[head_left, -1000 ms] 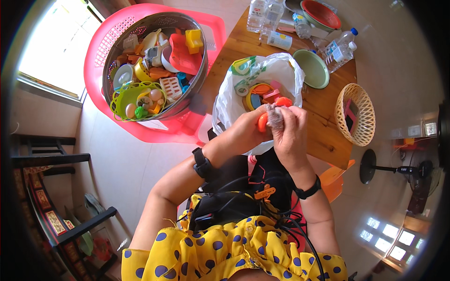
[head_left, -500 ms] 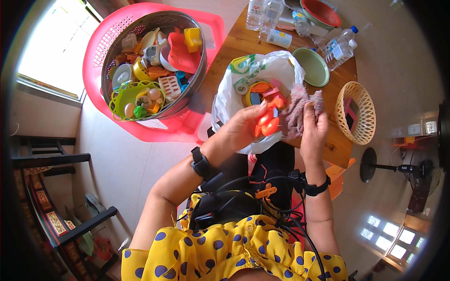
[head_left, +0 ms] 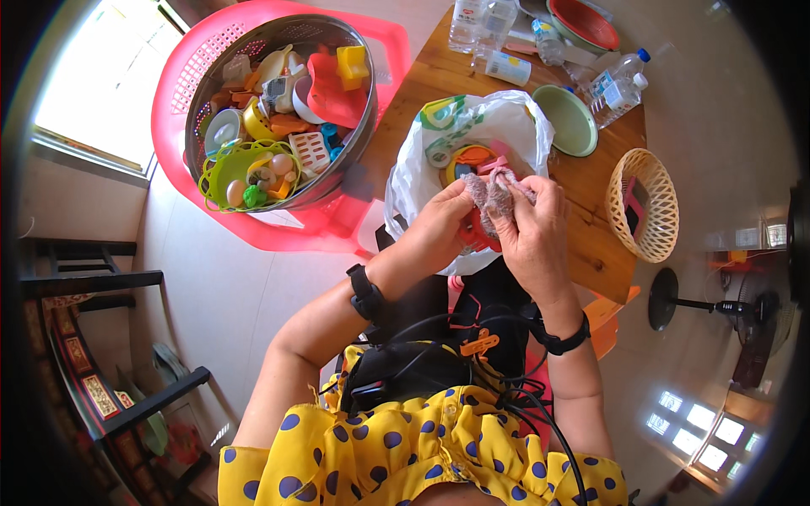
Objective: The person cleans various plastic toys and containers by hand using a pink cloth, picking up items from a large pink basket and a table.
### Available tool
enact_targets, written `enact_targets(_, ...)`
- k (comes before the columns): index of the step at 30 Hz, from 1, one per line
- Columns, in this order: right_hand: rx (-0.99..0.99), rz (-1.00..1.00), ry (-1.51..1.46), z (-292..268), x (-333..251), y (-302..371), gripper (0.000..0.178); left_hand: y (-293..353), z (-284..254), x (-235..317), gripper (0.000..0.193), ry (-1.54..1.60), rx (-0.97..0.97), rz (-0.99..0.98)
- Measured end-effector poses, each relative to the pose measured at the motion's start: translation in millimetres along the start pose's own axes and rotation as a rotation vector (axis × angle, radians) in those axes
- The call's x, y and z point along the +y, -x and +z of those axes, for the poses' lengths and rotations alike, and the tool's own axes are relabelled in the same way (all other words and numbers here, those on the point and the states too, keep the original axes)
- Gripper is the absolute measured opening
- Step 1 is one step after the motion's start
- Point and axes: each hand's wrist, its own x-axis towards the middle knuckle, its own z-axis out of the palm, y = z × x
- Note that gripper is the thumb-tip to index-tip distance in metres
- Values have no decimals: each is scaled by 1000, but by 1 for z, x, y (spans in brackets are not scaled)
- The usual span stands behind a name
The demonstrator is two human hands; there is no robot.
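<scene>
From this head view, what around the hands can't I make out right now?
- Red toy: mostly covered by the left hand and right hand, so its shape is unclear.
- Mesh cloth: bunched between the fingers, extent unclear.
- White plastic bag: its folds hide the contents.
- Wicker basket: contents too small to tell.
</scene>
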Motion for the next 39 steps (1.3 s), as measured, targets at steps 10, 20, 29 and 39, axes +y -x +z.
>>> enact_targets(10,11,-150,95,13,-9,16,45,1,0,9,55,-21,-100,-6)
enact_targets(20,208,179,-62,36,19,5,29,8,10,-11,58,-124,81,-202)
enact_targets(29,-90,-190,-175,29,-1,14,52,4,-6,22,58,179,-138,-90)
enact_targets(39,-195,427,-628,41,23,5,64,-18,1,18,47,-293,2,68)
